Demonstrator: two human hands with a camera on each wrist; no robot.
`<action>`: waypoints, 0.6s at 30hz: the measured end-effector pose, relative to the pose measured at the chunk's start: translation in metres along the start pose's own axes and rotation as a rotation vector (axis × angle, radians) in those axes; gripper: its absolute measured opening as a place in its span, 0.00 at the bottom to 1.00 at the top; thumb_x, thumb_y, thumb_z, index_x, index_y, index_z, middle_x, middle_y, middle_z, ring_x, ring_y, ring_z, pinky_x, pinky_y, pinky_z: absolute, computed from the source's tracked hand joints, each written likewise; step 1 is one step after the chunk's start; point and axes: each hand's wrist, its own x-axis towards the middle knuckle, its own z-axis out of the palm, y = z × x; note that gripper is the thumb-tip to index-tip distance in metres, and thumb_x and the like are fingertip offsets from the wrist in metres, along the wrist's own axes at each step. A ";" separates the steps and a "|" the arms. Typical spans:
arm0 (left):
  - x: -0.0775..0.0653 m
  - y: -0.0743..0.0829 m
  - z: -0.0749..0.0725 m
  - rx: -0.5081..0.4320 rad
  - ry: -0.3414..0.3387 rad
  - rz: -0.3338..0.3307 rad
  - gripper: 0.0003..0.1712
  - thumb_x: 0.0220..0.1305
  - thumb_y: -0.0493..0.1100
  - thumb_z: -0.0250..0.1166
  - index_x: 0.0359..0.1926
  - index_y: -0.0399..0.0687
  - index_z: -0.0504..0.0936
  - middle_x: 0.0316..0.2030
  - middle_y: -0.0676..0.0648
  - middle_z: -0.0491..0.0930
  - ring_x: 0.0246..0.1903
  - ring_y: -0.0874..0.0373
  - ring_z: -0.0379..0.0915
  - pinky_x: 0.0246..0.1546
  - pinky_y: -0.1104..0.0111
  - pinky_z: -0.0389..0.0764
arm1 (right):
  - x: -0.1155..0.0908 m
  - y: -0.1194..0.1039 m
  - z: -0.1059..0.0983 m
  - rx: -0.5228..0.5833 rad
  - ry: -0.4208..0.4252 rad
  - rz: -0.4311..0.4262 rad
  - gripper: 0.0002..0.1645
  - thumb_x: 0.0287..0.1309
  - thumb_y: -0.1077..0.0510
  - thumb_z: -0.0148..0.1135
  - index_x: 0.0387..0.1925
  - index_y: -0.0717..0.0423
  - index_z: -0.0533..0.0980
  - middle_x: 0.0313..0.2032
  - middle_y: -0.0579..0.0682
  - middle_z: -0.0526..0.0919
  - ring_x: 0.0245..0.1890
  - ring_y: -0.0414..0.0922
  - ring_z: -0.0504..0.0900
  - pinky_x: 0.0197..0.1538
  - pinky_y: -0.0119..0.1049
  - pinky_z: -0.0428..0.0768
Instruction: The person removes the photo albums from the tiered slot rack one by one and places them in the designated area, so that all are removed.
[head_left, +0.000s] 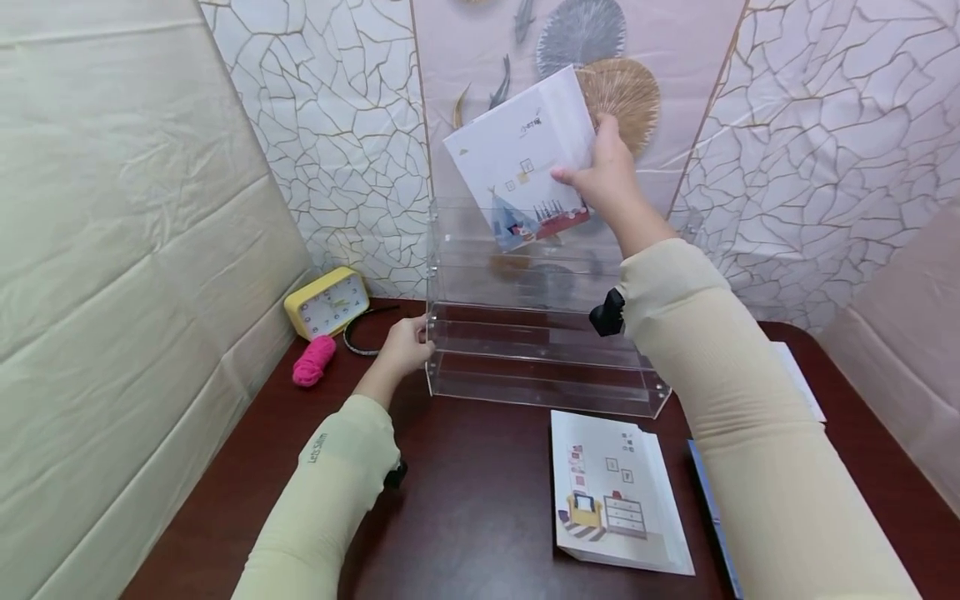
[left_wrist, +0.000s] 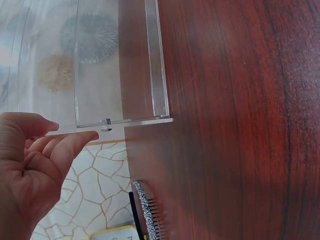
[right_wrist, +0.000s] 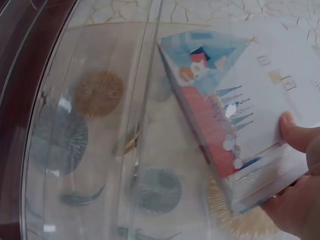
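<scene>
My right hand grips a thin white notebook by its right edge, thumb on the cover. The notebook is tilted above the upper part of a clear acrylic tiered rack. Its cover shows a blue tent and a red strip in the right wrist view. At the rack's left side, my left hand pinches the side panel. The left wrist view shows that hand with its thumb and fingers on either side of the panel's edge.
Before the rack lies a stack of white illustrated notebooks. A blue-edged item and a white sheet lie partly behind my right sleeve. On the left are a yellow clock, pink yarn and a toothed headband. Patterned walls enclose the table.
</scene>
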 end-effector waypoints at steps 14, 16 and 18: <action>0.001 0.002 0.004 -0.042 0.020 -0.021 0.33 0.58 0.29 0.56 0.66 0.37 0.64 0.28 0.42 0.81 0.18 0.62 0.68 0.22 0.70 0.77 | 0.002 0.005 -0.032 0.190 0.203 -0.159 0.28 0.43 0.60 0.74 0.44 0.58 0.69 0.44 0.49 0.75 0.44 0.43 0.72 0.49 0.31 0.71; 0.000 0.002 0.004 -0.066 0.014 -0.034 0.33 0.59 0.28 0.56 0.67 0.38 0.64 0.37 0.38 0.82 0.23 0.60 0.73 0.24 0.68 0.80 | 0.000 0.003 -0.039 0.237 0.221 -0.210 0.25 0.42 0.62 0.75 0.39 0.55 0.69 0.42 0.48 0.76 0.43 0.42 0.74 0.49 0.31 0.72; -0.001 0.002 0.003 -0.078 0.011 -0.041 0.33 0.59 0.28 0.56 0.67 0.38 0.63 0.42 0.36 0.81 0.25 0.59 0.74 0.25 0.66 0.80 | -0.001 0.001 -0.047 0.253 0.235 -0.251 0.24 0.42 0.62 0.75 0.37 0.52 0.68 0.42 0.48 0.77 0.44 0.42 0.75 0.51 0.31 0.72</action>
